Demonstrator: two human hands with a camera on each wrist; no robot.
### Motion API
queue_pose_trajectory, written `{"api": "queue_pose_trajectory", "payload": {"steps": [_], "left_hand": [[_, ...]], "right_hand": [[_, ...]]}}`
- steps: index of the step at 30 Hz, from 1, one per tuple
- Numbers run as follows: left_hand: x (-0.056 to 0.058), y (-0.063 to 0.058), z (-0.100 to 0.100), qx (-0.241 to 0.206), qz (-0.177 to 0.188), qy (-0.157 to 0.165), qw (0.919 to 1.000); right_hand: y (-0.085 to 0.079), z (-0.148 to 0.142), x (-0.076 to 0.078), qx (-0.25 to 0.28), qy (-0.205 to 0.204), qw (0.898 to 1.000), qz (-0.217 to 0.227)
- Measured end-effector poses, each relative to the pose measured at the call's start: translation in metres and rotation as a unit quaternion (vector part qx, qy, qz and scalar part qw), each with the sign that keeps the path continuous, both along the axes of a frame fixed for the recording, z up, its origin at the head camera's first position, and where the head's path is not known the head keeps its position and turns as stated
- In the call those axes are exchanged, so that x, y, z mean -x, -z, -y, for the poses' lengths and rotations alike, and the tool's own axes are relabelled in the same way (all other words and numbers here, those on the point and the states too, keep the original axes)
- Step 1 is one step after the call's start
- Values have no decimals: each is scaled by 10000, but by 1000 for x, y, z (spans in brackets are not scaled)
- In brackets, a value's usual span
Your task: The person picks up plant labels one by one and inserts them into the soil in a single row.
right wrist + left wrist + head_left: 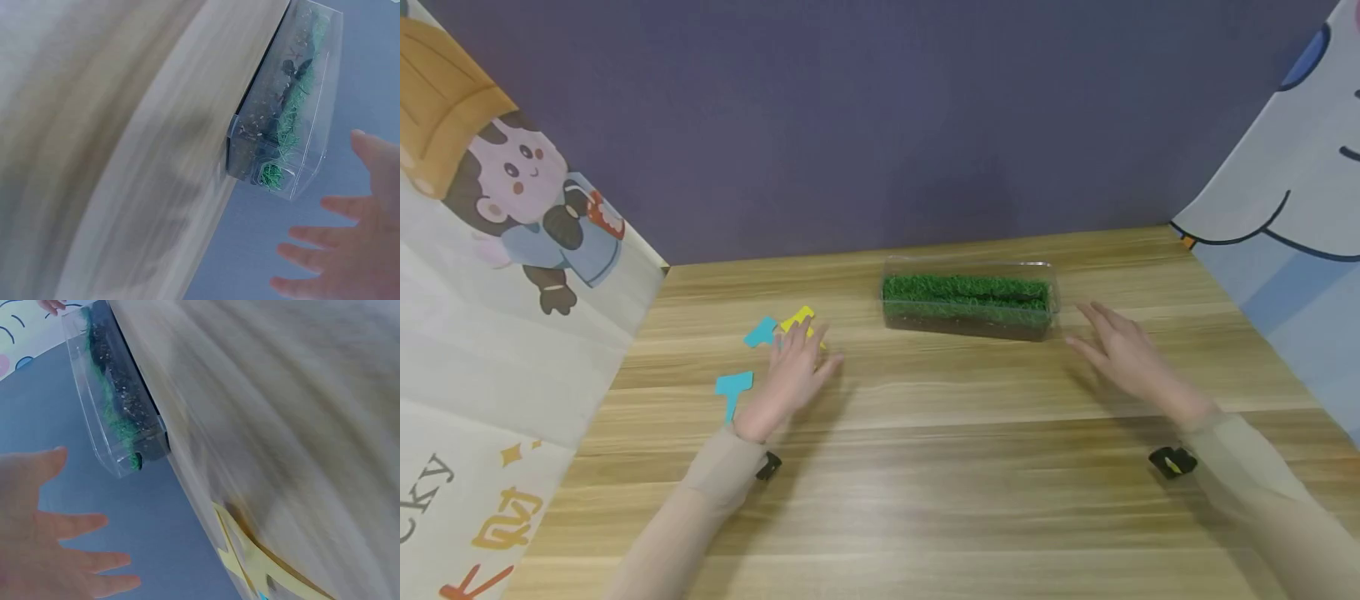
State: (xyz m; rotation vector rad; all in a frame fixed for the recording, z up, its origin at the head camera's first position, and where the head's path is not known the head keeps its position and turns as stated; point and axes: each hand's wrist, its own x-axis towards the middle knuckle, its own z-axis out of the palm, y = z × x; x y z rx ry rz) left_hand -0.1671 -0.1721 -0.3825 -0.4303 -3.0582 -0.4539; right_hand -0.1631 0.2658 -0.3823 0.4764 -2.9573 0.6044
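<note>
A clear plastic box [967, 321] stands near the back of the table, with dark soil and two strips of green artificial grass [962, 287] in it. To its left my left hand [793, 371] hovers with spread fingers, overlapping a yellow T-shaped tag [797, 317] in the head view. Blue tags lie close by, one beside the yellow tag [762, 332] and a T-shaped one [733, 385] nearer my wrist. My right hand [1123, 350] is off the box's right end, its fingers spread and holding nothing. In the right wrist view the box [275, 119] is apart from the fingers.
The wood-grain table [925, 500] ends at a dark blue wall [850, 125] behind the box. Printed cloths with cartoon figures hang at the left [512, 350] and right [1300, 317]. A dark wrist device [1172, 461] sits under the right sleeve.
</note>
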Motion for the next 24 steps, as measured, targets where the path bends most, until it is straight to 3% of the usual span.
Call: {"api": "queue_pose_trajectory", "payload": {"steps": [3,12,24], "left_hand": [[7,-2,-5,-221,-163,14,9996],[28,-8,-24,-1037,-540,-61,9931],[59,-12,-54,-2433,-12,-313,9695]], "right_hand": [[-2,1,7,172,-61,9998,-40],[-10,4,26,574,-69,9966,594],[-15,13,51,1327,262,9874,827]]}}
